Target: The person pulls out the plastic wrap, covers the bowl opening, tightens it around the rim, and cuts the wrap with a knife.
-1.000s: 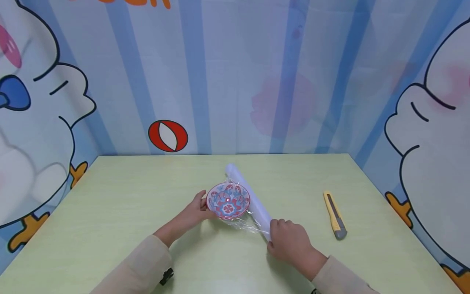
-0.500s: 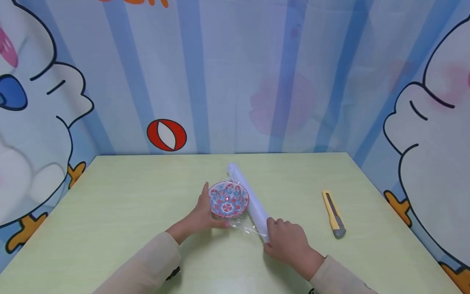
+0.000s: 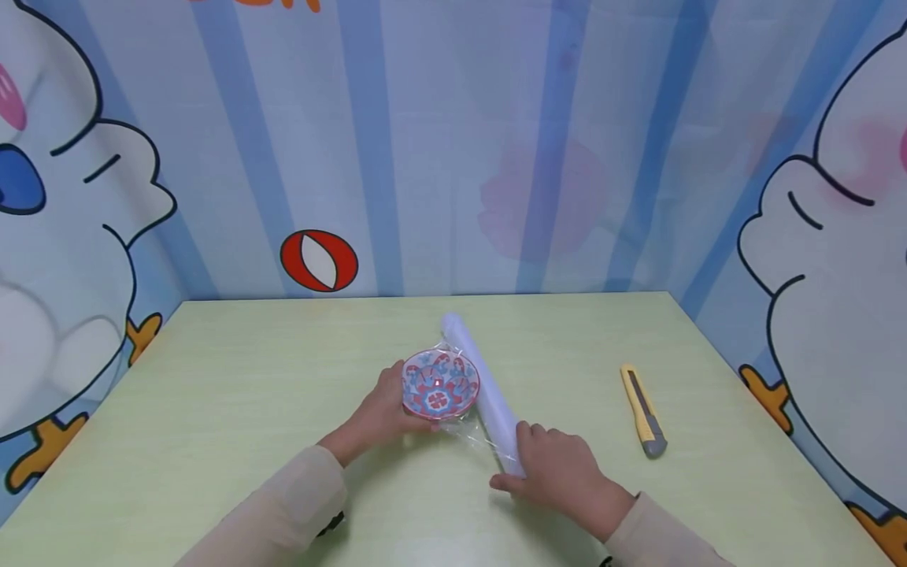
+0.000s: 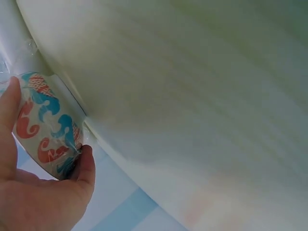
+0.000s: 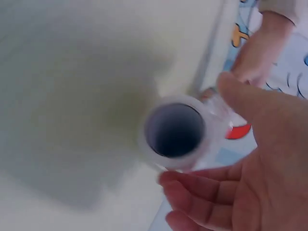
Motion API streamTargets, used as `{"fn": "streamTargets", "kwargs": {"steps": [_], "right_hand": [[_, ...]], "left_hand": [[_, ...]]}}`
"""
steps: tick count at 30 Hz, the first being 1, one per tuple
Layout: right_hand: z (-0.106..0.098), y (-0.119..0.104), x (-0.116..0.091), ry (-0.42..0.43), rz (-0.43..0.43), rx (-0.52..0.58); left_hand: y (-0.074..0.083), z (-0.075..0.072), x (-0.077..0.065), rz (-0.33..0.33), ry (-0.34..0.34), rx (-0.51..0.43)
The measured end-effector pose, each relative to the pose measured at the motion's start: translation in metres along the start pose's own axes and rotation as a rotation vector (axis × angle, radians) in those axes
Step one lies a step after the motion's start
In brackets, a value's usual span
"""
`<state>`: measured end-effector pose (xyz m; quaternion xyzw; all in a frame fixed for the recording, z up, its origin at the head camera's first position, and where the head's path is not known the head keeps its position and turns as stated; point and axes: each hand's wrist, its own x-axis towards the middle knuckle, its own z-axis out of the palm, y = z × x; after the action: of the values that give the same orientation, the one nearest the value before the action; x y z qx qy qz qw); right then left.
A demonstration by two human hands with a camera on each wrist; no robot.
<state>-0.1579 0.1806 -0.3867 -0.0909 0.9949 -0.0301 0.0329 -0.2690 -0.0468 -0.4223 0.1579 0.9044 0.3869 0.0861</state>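
My left hand [image 3: 383, 408] grips a small patterned bowl [image 3: 441, 383] by its left side, red and blue flowers showing inside. In the left wrist view, fingers and thumb of the left hand [image 4: 45, 197] spread around the bowl's outside [image 4: 48, 122], where clear film clings. A pale roll of cling film [image 3: 482, 378] lies slantwise beside the bowl, film stretching between the two. At the roll's near end is my right hand [image 3: 560, 466], fingers bent against its side and thumb lifted away. Its hollow core faces the right wrist camera, the right hand's [image 5: 255, 159] fingertips against its rim.
A yellow and grey utility knife [image 3: 644, 412] lies to the right on the pale green table [image 3: 269, 362]. Behind the table's far edge hangs a blue striped backdrop [image 3: 453, 157] with cartoon figures.
The left hand shifted its hold on the bowl, fingers and thumb spreading, then closing around it farther right. The right thumb has come away from the roll; the knife stays put.
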Motion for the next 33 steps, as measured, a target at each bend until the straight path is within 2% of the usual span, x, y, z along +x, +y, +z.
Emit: {"fn": "streamTargets", "kwargs": {"steps": [4, 6, 11, 15, 18, 24, 33], "right_hand": [[-0.014, 0.017, 0.02, -0.129, 0.033, 0.149], [-0.017, 0.029, 0.035, -0.169, 0.013, 0.256], [-0.011, 0.051, 0.073, -0.291, 0.017, 0.556], [0.0, 0.05, 0.094, -0.326, 0.063, 0.752], [0.006, 0.043, 0.104, -0.338, 0.112, 0.859], [0.005, 0.031, 0.115, -0.362, 0.21, 0.889], [0.002, 0.025, 0.112, -0.337, 0.239, 0.897]], "left_hand": [[0.0, -0.003, -0.001, 0.023, 0.005, 0.017], [-0.001, -0.005, 0.0, 0.021, -0.001, 0.02], [-0.004, -0.007, 0.003, 0.031, -0.043, 0.009], [-0.007, -0.009, 0.004, 0.048, -0.054, 0.012], [-0.009, -0.009, 0.004, 0.056, -0.054, 0.01], [-0.008, -0.012, 0.004, 0.062, -0.061, -0.009], [-0.006, -0.015, 0.002, 0.049, -0.075, -0.017]]}}
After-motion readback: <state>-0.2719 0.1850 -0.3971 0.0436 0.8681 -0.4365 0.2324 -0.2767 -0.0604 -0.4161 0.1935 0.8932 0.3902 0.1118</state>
